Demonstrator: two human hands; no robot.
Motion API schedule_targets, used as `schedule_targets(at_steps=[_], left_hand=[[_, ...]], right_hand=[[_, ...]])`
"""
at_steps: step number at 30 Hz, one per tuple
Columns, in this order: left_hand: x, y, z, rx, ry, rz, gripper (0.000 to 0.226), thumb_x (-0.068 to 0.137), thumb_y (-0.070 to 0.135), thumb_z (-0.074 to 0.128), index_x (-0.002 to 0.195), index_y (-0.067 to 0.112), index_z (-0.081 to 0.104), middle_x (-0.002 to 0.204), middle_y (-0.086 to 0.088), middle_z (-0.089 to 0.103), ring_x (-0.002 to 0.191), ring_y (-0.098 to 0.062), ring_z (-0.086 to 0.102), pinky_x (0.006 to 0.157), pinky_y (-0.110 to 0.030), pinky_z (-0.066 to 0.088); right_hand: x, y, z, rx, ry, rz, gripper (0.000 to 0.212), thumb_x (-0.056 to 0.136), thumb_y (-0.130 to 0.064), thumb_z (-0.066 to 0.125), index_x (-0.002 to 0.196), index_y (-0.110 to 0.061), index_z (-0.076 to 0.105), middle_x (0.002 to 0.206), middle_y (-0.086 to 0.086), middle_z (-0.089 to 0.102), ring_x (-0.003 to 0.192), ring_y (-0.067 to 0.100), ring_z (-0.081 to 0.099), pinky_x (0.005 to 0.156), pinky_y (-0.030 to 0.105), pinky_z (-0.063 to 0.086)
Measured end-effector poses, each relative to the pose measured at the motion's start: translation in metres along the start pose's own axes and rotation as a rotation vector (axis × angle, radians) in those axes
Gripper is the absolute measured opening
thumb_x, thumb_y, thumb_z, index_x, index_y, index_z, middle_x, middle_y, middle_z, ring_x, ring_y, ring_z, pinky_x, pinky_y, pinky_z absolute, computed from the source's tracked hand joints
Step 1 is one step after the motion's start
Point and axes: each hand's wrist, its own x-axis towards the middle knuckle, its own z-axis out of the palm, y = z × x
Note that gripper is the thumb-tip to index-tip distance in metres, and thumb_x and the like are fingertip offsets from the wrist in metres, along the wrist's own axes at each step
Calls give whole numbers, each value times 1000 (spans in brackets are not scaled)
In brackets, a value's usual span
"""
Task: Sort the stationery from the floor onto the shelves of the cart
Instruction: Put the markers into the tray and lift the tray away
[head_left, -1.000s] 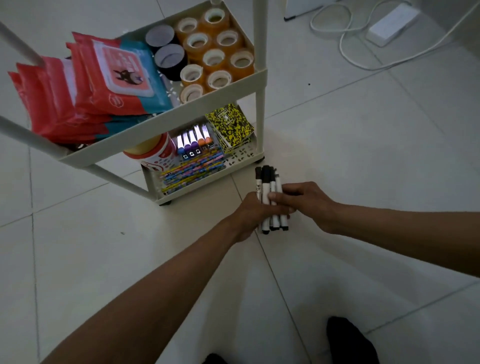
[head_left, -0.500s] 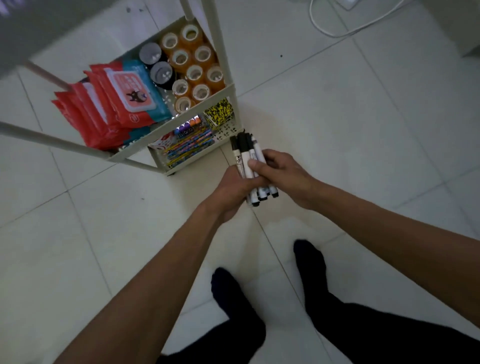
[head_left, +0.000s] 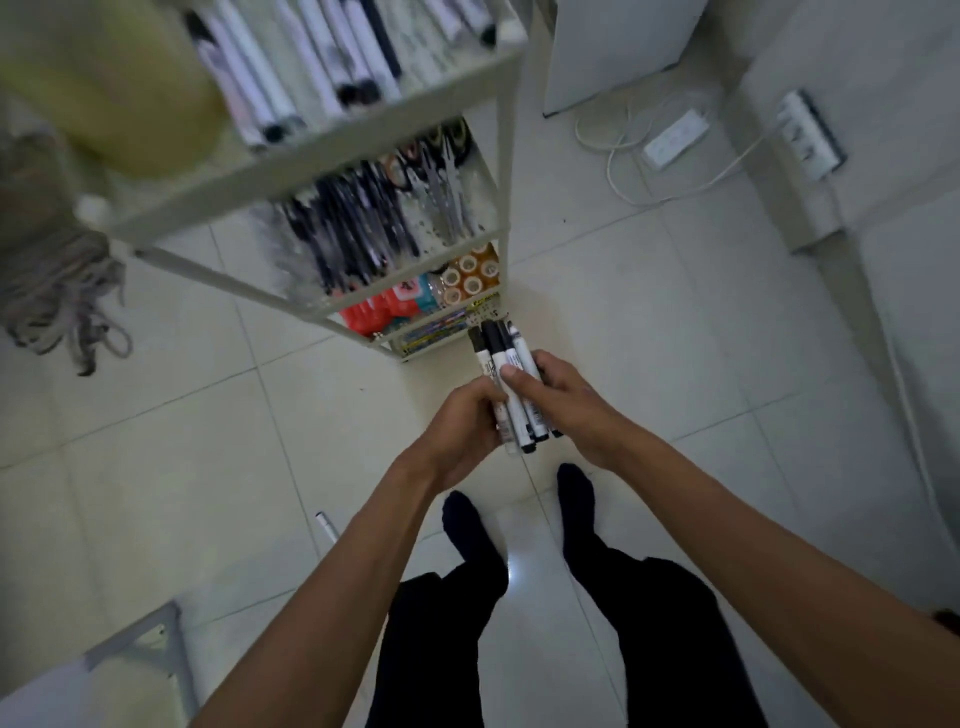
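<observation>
Both hands hold one bundle of several white markers with black caps (head_left: 511, 387), well above the floor and just right of the cart's near corner. My left hand (head_left: 462, 428) grips the bundle from the left, my right hand (head_left: 563, 402) from the right with the thumb across the barrels. The white cart (head_left: 311, 156) rises at upper left. Its top shelf carries more white markers (head_left: 291, 67), the shelf below dark pens (head_left: 348, 234) and scissors (head_left: 447, 176), and lower shelves tape rolls (head_left: 470, 273) and red packs (head_left: 374, 312).
A single marker (head_left: 327, 526) lies on the tiled floor by my left forearm. A power strip (head_left: 675, 137) with white cables is on the floor at upper right. Tangled grey cord (head_left: 57, 291) lies at left. My feet in dark socks (head_left: 472, 525) stand below the hands.
I have stood up, so the view rose from the cart's lower shelves to its top shelf. Both hands lifted the marker bundle off the floor and still hold it.
</observation>
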Motion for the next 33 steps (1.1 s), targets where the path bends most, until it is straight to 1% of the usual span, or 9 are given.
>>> schedule_targets(at_steps=[3,8,13,15,18,22,24,27,33], left_hand=[[-47,33,18,15,26,-1,47,93,17,35,134,7,57,129,-26,63,117,-41,61,108,-59,42],[-119,76,38,99,43,-12,37,96,16,35,119,17,65,119,-15,72,113,-32,66,105,-49,49],[-184,101,34,147,40,42,36,104,18,35,131,15,58,119,-12,72,113,-28,68,103,-46,51],[-208,113,34,170,13,77,35,108,25,36,134,16,57,121,-9,71,114,-25,68,101,-42,53],[-233,133,37,182,4,146,36,108,32,40,136,16,56,123,-8,70,115,-24,67,100,-41,54],[-247,158,45,204,19,181,37,104,34,49,133,13,59,121,-10,71,113,-26,68,97,-41,55],[-245,169,50,192,61,194,34,103,32,51,129,11,62,118,-11,72,110,-26,69,93,-39,57],[-233,186,60,175,122,219,31,102,30,55,125,11,65,112,-10,74,103,-25,71,88,-39,59],[-201,230,82,168,299,250,27,97,33,65,117,15,70,107,-8,76,102,-26,72,90,-48,56]], right_hand=[[-34,-45,19,-2,4,21,40,92,-53,62,117,-22,61,110,5,72,101,20,71,93,48,56],[-80,-101,53,46,13,30,33,95,-41,62,121,-21,63,112,8,73,101,22,72,94,46,56],[-126,-152,92,111,-15,-5,29,99,-30,60,121,-13,65,110,15,73,102,32,71,90,46,57],[-140,-170,104,117,2,-14,28,98,-28,60,120,-11,66,108,15,74,100,33,71,86,44,58],[-155,-197,116,137,24,-19,28,97,-26,61,120,-10,66,106,14,75,98,32,72,82,41,59],[-165,-227,112,173,-8,-28,30,97,-26,62,123,-10,65,111,16,73,101,33,71,82,43,58],[-161,-242,106,164,-10,-25,30,96,-25,63,121,-10,66,110,17,73,101,32,71,81,41,58],[-146,-260,95,151,-9,-6,28,95,-24,66,117,-8,68,108,19,73,100,34,71,84,45,58],[-105,-302,61,121,-3,38,23,91,-23,71,106,-6,73,95,19,75,85,29,74,71,37,58]])
